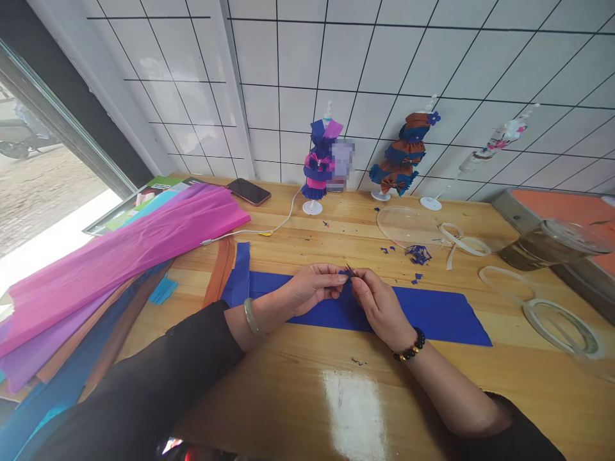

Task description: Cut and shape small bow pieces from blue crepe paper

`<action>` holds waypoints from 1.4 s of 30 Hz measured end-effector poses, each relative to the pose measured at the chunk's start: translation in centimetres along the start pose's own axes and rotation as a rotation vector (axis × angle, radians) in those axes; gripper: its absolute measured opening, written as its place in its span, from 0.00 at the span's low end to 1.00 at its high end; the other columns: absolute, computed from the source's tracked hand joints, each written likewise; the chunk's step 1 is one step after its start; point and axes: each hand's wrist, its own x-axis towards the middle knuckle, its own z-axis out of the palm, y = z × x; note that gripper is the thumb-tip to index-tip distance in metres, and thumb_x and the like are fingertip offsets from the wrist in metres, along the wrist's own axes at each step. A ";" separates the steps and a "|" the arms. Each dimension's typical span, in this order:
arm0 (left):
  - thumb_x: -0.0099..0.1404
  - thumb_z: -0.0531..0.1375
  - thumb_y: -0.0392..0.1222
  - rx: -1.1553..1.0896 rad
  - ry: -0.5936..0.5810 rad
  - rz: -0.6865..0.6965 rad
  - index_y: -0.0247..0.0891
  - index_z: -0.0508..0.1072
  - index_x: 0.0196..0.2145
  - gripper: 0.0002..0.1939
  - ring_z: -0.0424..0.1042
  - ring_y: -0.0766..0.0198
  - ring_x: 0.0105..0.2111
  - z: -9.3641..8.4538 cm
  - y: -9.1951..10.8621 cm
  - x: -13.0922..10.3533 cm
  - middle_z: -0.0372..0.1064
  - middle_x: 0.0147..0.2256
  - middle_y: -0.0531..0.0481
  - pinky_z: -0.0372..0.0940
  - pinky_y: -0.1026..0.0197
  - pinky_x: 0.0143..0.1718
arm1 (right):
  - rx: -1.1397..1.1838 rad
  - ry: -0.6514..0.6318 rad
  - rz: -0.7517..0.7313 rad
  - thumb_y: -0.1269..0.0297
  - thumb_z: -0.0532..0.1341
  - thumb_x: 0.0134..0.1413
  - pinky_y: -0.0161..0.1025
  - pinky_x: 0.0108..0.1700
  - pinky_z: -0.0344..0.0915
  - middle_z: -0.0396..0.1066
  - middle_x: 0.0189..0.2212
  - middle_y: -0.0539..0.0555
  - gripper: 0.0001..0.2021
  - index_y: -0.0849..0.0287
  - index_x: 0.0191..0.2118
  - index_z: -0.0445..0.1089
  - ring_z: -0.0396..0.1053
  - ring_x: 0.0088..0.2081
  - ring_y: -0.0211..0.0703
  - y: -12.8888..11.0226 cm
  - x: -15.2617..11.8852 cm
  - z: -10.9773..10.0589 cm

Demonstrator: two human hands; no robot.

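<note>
Between the fingertips of my left hand [314, 287] is a small piece of dark blue crepe paper [343, 273]. My right hand [379, 301] is closed on what look like small scissors [350, 271]; only their thin dark tips show, touching or very close to the paper. The rest of the tool is hidden by my fingers. Under both hands lies a long blue crepe paper sheet [432, 314], flat on the wooden table. A narrower folded blue strip [243, 269] rests across its left end.
Pink crepe paper [192, 221] and other coloured sheets pile up at left, near a phone [248, 191]. Paper-dressed stands [318, 166] line the tiled wall. Blue scraps [418, 255], tape rolls [562, 328] and a jar [552, 243] sit on the right.
</note>
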 end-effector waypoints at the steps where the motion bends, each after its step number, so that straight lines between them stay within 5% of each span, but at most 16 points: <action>1: 0.49 0.67 0.39 0.001 -0.002 0.001 0.32 0.73 0.27 0.09 0.62 0.72 0.25 0.0 0.0 0.0 0.65 0.25 0.52 0.55 0.64 0.32 | -0.001 0.002 0.000 0.56 0.47 0.61 0.37 0.27 0.56 0.66 0.28 0.53 0.12 0.56 0.39 0.61 0.65 0.30 0.43 0.0 0.0 0.0; 9: 0.49 0.67 0.39 -0.008 -0.002 -0.008 0.33 0.73 0.27 0.09 0.63 0.72 0.26 -0.1 -0.1 0.1 0.64 0.25 0.53 0.57 0.64 0.32 | 0.075 0.023 0.002 0.56 0.46 0.61 0.36 0.26 0.54 0.60 0.21 0.49 0.12 0.55 0.32 0.59 0.58 0.24 0.38 -0.1 0.0 0.1; 14: 0.48 0.67 0.39 -0.004 0.044 -0.014 0.31 0.71 0.26 0.11 0.64 0.72 0.27 0.1 0.1 0.0 0.68 0.29 0.49 0.58 0.64 0.32 | 0.117 0.151 0.075 0.52 0.46 0.60 0.35 0.24 0.56 0.59 0.21 0.48 0.15 0.57 0.36 0.61 0.57 0.22 0.37 0.9 0.6 -0.8; 17: 0.48 0.67 0.40 0.028 0.082 -0.018 0.31 0.70 0.26 0.11 0.64 0.73 0.26 0.1 0.1 0.1 0.70 0.32 0.47 0.58 0.65 0.30 | -0.193 0.240 0.083 0.50 0.49 0.57 0.38 0.31 0.60 0.67 0.28 0.54 0.18 0.59 0.40 0.65 0.64 0.29 0.42 2.9 1.7 -2.5; 20: 0.49 0.67 0.40 0.088 0.127 -0.024 0.31 0.68 0.26 0.12 0.64 0.73 0.23 0.0 0.0 0.2 0.67 0.25 0.51 0.57 0.66 0.27 | -0.555 0.233 0.088 0.50 0.50 0.56 0.43 0.36 0.62 0.68 0.36 0.62 0.21 0.62 0.44 0.68 0.67 0.36 0.50 5.5 2.5 -4.1; 24: 0.49 0.65 0.41 0.190 0.168 0.005 0.31 0.67 0.26 0.12 0.62 0.74 0.19 0.3 0.0 0.2 0.64 0.20 0.54 0.56 0.68 0.23 | -0.748 0.266 0.058 0.55 0.51 0.57 0.51 0.41 0.62 0.68 0.38 0.67 0.22 0.65 0.48 0.68 0.66 0.41 0.57 7.1 2.7 -5.0; 27: 0.50 0.64 0.40 0.332 0.204 0.053 0.31 0.67 0.31 0.13 0.62 0.75 0.19 0.7 0.0 0.1 0.66 0.22 0.54 0.56 0.68 0.21 | -0.592 0.339 -0.061 0.56 0.54 0.54 0.55 0.48 0.58 0.69 0.43 0.64 0.19 0.61 0.46 0.69 0.63 0.48 0.58 5.5 2.3 -4.0; 32: 0.52 0.62 0.39 0.528 0.185 0.193 0.33 0.62 0.45 0.22 0.62 0.73 0.19 0.5 -0.5 0.2 0.63 0.20 0.59 0.57 0.68 0.21 | 0.144 0.046 0.068 0.54 0.56 0.54 0.43 0.41 0.66 0.72 0.39 0.56 0.19 0.57 0.50 0.65 0.69 0.39 0.45 1.5 0.9 -0.3; 42: 0.54 0.61 0.40 0.692 0.179 0.257 0.36 0.60 0.51 0.27 0.62 0.74 0.19 -0.3 -1.3 0.5 0.64 0.22 0.58 0.57 0.69 0.22 | 0.392 0.148 0.232 0.54 0.64 0.44 0.40 0.37 0.66 0.72 0.29 0.52 0.18 0.58 0.41 0.70 0.68 0.32 0.40 0.7 0.9 0.8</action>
